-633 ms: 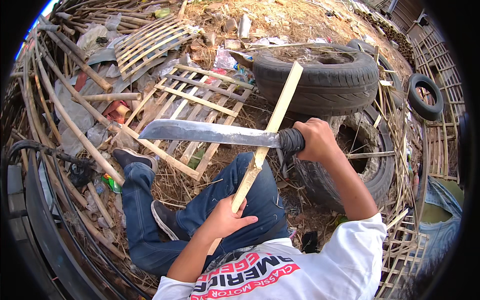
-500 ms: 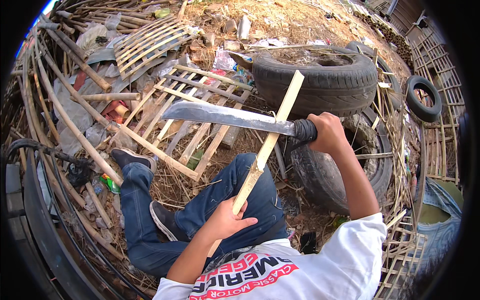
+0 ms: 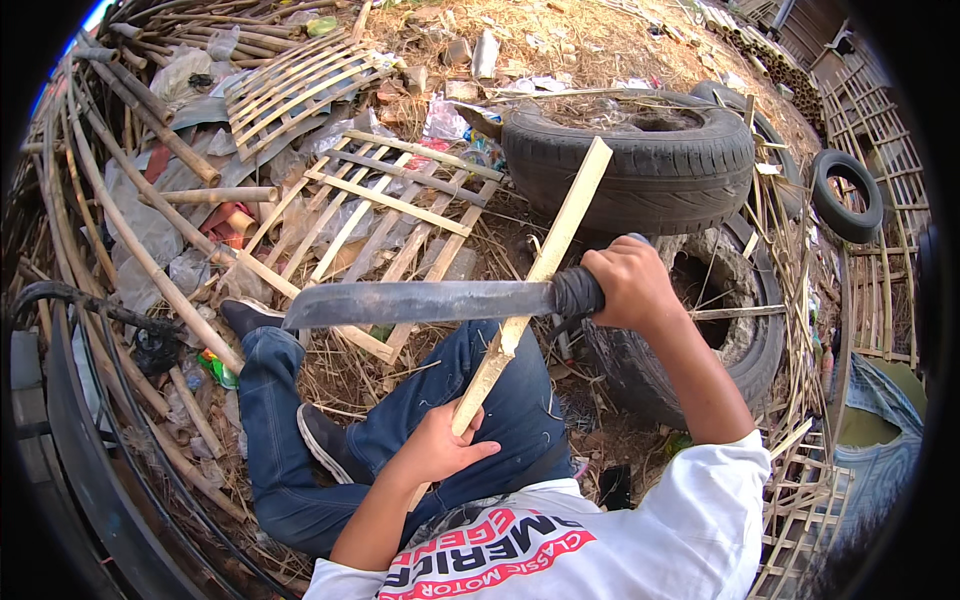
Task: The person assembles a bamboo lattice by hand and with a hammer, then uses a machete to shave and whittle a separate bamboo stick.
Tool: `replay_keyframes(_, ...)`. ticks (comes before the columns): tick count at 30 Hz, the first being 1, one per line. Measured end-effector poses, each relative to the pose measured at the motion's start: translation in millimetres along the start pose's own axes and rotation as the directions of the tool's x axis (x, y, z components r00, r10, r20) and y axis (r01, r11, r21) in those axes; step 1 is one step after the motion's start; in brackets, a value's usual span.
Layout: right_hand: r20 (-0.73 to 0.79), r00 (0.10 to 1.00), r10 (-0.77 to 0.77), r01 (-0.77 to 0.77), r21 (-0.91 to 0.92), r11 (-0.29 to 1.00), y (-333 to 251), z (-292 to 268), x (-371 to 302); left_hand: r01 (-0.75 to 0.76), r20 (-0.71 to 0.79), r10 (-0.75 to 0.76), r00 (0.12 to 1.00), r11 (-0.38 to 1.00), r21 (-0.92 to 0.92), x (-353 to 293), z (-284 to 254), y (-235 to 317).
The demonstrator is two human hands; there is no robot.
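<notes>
a: head view — your right hand (image 3: 628, 285) is wrapped tight around the dark handle of the long grey steel machete (image 3: 420, 302), fingers pressed together in a fist. the handle is mostly hidden inside that fist.

b: and the blade?

a: it lies almost level across the middle, tip pointing to your left, crossing in front of the pale split bamboo strip (image 3: 535, 280). where blade and strip cross, you cannot tell whether the edge touches the bamboo or only passes over it.

b: your left hand (image 3: 435, 450)?

a: it grips the lower part of the strip, fingers curled around it, thumb out to the side. the strip's bottom end is covered by that hand and your forearm. its top end leans up to the right, in front of the worn black rubber tyre (image 3: 632, 158).

b: anything else hard to read?

a: your blue denim jeans (image 3: 290, 440) are folded under the strip, one dark shoe half tucked beneath a leg. a second tyre sits behind your right arm, partly hidden by it. the flat bamboo lattice panel (image 3: 385, 215) lies on the straw beyond the blade, its near edge hidden by the blade. the far rim bends and goes dark.
</notes>
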State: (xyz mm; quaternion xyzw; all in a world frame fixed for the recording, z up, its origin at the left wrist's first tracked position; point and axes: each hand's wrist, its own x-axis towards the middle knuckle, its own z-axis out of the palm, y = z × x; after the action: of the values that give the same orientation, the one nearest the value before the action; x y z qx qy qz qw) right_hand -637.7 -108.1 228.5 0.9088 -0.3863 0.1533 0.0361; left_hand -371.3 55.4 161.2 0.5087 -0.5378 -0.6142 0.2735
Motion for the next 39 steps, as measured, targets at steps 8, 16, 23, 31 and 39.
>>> replay_keyframes(8, -0.003, 0.906, 0.422, -0.417, -0.159, 0.895, 17.5, -10.4, -3.9, -0.03, 0.023, 0.031, 0.999, 0.999, -0.046, 5.2, -1.0, -15.1)
replay_keyframes(16, -0.069, 0.993, 0.092, -0.102, -0.148, 0.984, 32.8, -19.1, -5.7, -0.008, 0.049, 0.01, 0.999, 0.998, -0.056, -6.4, -7.3, -31.2)
replay_keyframes(23, -0.258, 0.737, 0.625, -0.672, -0.188, 0.716, 60.4, -26.2, -27.2, 0.082, 0.095, -0.043, 0.995, 0.886, -0.456, -13.8, -21.9, -57.0)
replay_keyframes(31, -0.184, 0.885, 0.428, -0.368, 0.288, 0.884, -41.0, 13.9, -31.4, 0.281, 0.384, 0.054, 0.922, 0.59, -0.757, -12.7, -35.3, -51.6)
replay_keyframes(39, 0.002, 0.996, -0.088, 0.085, 0.252, 0.964, -34.3, 45.0, 4.0, 0.307, 0.452, 0.014, 0.892, 0.716, -0.627, -20.7, -26.3, -45.4)
